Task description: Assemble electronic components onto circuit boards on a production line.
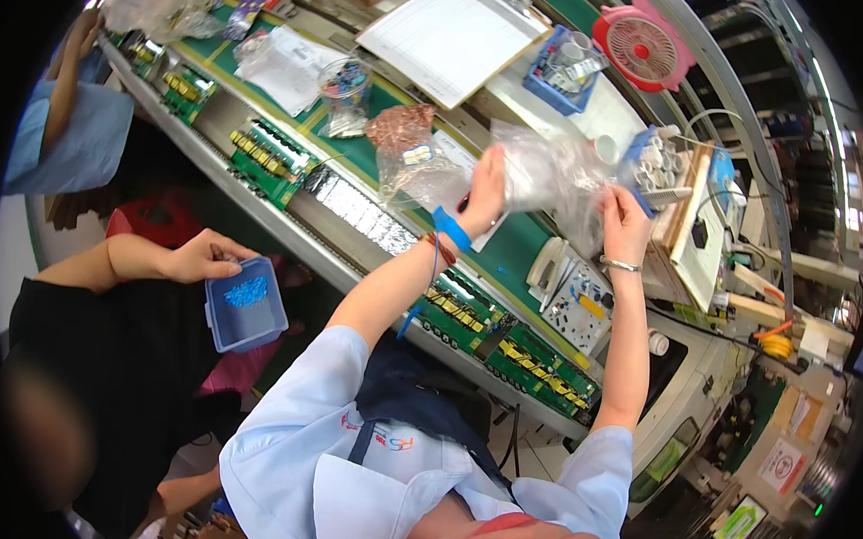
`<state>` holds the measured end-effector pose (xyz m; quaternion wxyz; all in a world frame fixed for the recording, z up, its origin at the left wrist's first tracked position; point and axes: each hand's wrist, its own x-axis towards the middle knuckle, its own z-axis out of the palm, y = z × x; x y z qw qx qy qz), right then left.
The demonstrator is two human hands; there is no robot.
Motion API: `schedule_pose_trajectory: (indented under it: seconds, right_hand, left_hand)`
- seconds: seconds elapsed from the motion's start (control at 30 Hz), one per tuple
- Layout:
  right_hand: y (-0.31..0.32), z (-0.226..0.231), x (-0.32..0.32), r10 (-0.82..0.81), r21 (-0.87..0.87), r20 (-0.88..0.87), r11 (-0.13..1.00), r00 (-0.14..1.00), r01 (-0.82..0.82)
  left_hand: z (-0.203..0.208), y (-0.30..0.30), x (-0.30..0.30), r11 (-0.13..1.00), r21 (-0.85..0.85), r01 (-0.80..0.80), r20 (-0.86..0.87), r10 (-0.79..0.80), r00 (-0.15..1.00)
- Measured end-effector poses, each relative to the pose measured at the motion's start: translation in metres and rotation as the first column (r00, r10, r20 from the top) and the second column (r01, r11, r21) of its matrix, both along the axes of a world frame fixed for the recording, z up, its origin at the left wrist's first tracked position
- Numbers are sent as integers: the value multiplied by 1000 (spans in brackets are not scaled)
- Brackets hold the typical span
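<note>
A clear plastic bag (539, 173) is held up above the far side of the bench between my two hands. My left hand (486, 191), with a blue wrist strap (451, 228) at its wrist, is closed on the bag's left side. The thumb and fingers of my right hand (626, 222) pinch its crumpled right end. What lies inside the bag cannot be made out. Left of my left hand lies another clear bag with copper-coloured pieces (400, 128). Green circuit boards (505, 353) sit in the line between me and the bench.
At my left a co-worker's hand (213, 257) holds a blue-grey bin (246, 325) with small blue parts. Beyond the bag stand a blue bin (564, 70) of components and a pink fan (644, 44). Papers (454, 37), a cup of parts (345, 81) and a parts sheet (578, 298) lie along the bench.
</note>
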<state>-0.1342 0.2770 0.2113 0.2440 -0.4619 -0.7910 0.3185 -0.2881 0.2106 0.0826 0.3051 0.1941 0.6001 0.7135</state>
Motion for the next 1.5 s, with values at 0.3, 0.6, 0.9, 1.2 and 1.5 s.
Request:
schedule_pose_trajectory:
  seconds: [0.3,0.6,0.9,1.2,1.5]
  right_hand:
    - [-23,28,51,-299,-348,-649,934,700,76]
    - [-96,3,107,-401,-573,-578,820,711,-2]
    - [-215,-23,193,-401,-704,-682,587,611,-400]
    - [-302,-76,288,-597,-744,-664,587,449,-320]
    - [-295,-84,228,-74,-39,-157,997,985,68]
  left_hand:
    - [-40,55,-42,953,-225,-205,-320,126,939]
    - [75,-54,43,792,85,605,-441,-515,735]
    - [61,-172,108,448,-54,892,109,-886,451]
    - [78,-289,180,499,-268,824,198,-809,554]
    - [80,-379,181,806,-248,537,269,-475,838]
